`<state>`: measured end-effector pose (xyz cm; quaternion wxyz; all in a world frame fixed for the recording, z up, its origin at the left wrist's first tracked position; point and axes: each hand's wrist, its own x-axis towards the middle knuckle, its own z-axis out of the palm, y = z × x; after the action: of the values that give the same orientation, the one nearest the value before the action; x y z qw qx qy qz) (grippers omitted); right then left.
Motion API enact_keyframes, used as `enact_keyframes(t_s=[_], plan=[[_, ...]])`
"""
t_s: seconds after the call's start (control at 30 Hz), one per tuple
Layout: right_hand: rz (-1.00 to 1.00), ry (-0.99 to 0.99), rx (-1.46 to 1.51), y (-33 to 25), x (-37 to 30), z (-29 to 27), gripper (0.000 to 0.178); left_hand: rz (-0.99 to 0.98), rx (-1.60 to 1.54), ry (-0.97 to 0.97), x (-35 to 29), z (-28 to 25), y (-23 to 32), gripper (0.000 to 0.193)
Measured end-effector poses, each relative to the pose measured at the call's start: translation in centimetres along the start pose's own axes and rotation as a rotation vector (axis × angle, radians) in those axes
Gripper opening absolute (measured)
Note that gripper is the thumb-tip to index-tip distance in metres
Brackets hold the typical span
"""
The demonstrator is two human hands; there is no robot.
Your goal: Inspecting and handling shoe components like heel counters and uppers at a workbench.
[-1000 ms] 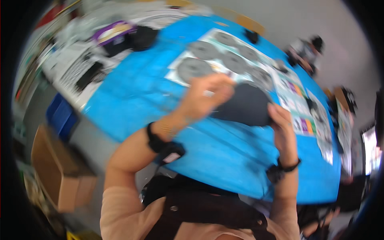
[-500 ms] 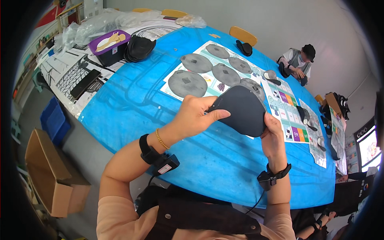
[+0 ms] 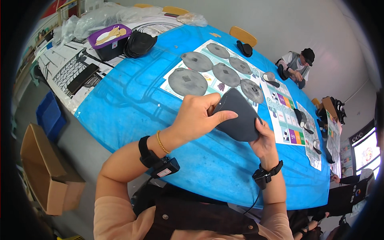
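Note:
A black, smooth, rounded panel [image 3: 236,120] is held up over the table between my two hands, with a row of small pale dots along its upper left edge. My left hand [image 3: 202,118] pinches that left edge, thumb lying on the face and fingers behind. At the lower right edge my right hand [image 3: 262,138] grips it, the thumb at the rim and the other fingers partly hidden behind. Beyond it, several flat grey discs [image 3: 187,83] with dark diamond-shaped centres lie on a printed sheet [image 3: 211,75].
A blue cover [image 3: 132,104] spreads over the table. Farther left stand a purple-rimmed tub [image 3: 98,40] with wooden pieces and a stack of black pieces [image 3: 140,44]. A person [image 3: 298,66] works at the far right. An open cardboard box [image 3: 50,172] and blue bin [image 3: 51,116] are at left.
Both hands have shifted the black panel slightly down, and it is turned so its face looks narrower. My right hand has moved left and lower. More of the grey disc behind it shows.

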<state>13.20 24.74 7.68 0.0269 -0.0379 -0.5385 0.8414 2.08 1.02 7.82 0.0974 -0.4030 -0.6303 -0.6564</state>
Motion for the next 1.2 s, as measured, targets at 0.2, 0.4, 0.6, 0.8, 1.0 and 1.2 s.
enact_keyframes(t_s=[0.2,0.4,0.6,0.8,1.0,1.2], plan=[[0.041,-0.020,0.145,0.5,0.5,0.1,0.046,0.046,0.118,0.061,0.0,-0.6,0.1,0.049],[0.032,0.049,0.312,0.4,0.7,-0.6,0.043,0.125,-0.141,0.056,0.4,0.5,-0.6,0.037],[0.042,0.104,0.315,0.4,0.5,-0.6,0.042,-0.088,-0.133,-0.096,-0.1,-0.1,-0.9,0.035],[0.101,0.108,0.369,0.4,0.3,0.3,0.040,-0.077,-0.110,-0.009,-0.1,0.0,-0.7,0.036],[0.027,0.162,0.384,0.3,0.4,0.4,0.042,0.053,-0.237,0.020,0.1,0.7,-0.7,0.029],[0.040,0.113,0.470,0.8,0.7,0.0,0.041,-0.112,-0.172,-0.040,-0.1,0.1,-0.6,0.015]])
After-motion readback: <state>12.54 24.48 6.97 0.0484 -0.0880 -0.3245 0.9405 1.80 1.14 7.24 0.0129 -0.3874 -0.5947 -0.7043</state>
